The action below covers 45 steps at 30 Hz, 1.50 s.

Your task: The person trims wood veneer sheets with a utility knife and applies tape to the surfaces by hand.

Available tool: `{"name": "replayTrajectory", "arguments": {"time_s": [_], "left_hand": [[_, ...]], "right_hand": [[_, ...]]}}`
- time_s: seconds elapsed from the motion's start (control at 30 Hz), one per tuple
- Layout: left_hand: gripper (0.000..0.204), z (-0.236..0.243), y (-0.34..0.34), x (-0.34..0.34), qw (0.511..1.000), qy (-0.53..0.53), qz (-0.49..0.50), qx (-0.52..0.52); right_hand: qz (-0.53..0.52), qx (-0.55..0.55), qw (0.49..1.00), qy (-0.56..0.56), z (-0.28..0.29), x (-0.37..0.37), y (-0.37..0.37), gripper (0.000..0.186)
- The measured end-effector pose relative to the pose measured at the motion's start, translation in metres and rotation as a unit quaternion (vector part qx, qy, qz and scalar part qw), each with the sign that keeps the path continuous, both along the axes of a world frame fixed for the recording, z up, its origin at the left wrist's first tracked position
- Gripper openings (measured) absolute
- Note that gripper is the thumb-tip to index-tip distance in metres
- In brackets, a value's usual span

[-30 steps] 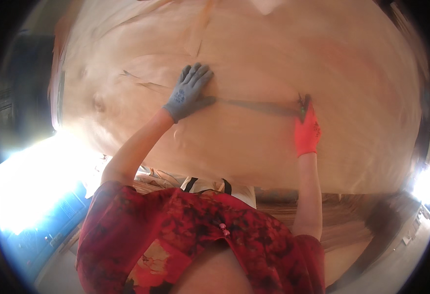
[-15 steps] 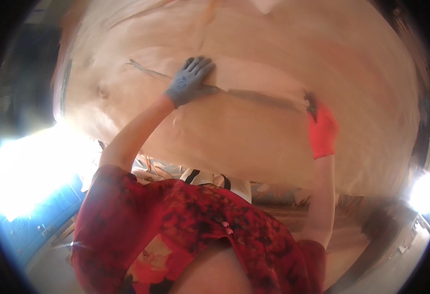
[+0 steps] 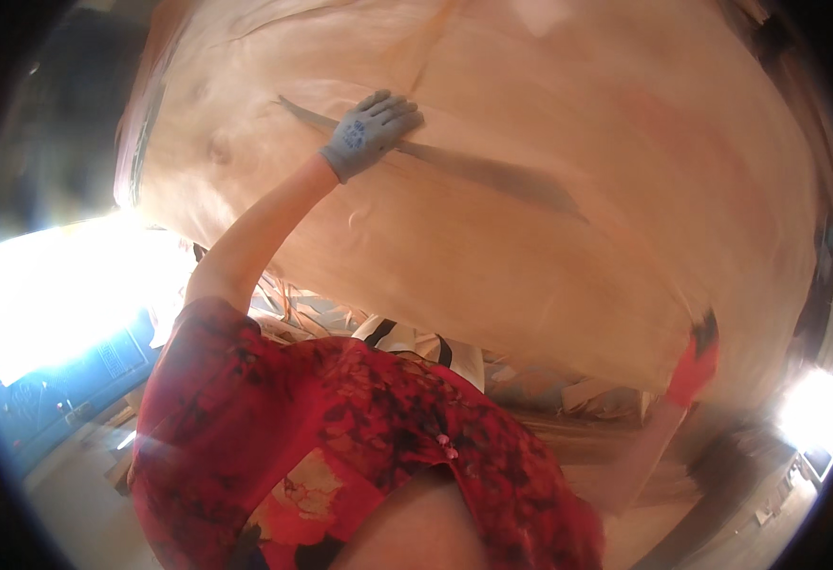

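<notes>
A broad, light-brown sheet that looks like wood veneer (image 3: 454,256) spreads before me. A long, dark grey slit-like gap (image 3: 492,176) runs across it, narrow at the left and wider toward the right. My left hand (image 3: 369,133), in a grey glove, lies flat over this gap with fingers stretched out, pressing on the sheet. Far to the right, near the sheet's near right edge, is my right hand (image 3: 695,361) in a red glove with dark fingertips. Motion smears its fingers, so whether it holds anything is unclear.
Beneath the sheet's near edge lie torn veneer scraps (image 3: 293,309). A blue panel-like thing (image 3: 75,389) stands at the lower left beside strong glare. Another bright light (image 3: 815,408) shines at the right. Dark shapes border the sheet on both sides.
My right hand has moved from the gap's right end down and rightward to the sheet's near edge. My left hand stays flat on the sheet, its fingers now closer together.
</notes>
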State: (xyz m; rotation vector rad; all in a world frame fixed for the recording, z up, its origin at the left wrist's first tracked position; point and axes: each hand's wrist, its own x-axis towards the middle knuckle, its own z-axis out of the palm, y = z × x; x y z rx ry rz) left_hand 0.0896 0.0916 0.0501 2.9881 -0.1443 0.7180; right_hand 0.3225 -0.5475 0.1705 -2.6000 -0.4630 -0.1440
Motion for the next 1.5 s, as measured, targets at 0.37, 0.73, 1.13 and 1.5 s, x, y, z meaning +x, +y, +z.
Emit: {"name": "replayTrajectory", "arguments": {"time_s": [0.37,0.73,1.13,1.5], "left_hand": [[0.065,-0.055,-0.028,-0.052,0.984,0.147,0.101,0.019],[0.08,-0.025,-0.031,-0.052,0.962,0.244,0.087,-0.084],[0.07,-0.018,-0.048,-0.026,0.968,0.205,0.097,-0.109],[0.066,-0.007,-0.047,-0.01,0.972,0.186,0.093,-0.11]], "right_hand": [[-0.612,-0.134,0.779,0.02,-0.07,-0.266,-0.292,0.057],[-0.281,0.173,0.943,0.031,-0.093,-0.106,-0.064,0.041],[-0.061,0.281,0.928,0.238,-0.057,-0.063,0.159,0.036],[0.022,0.235,0.962,0.139,-0.101,0.005,0.226,0.035]]}}
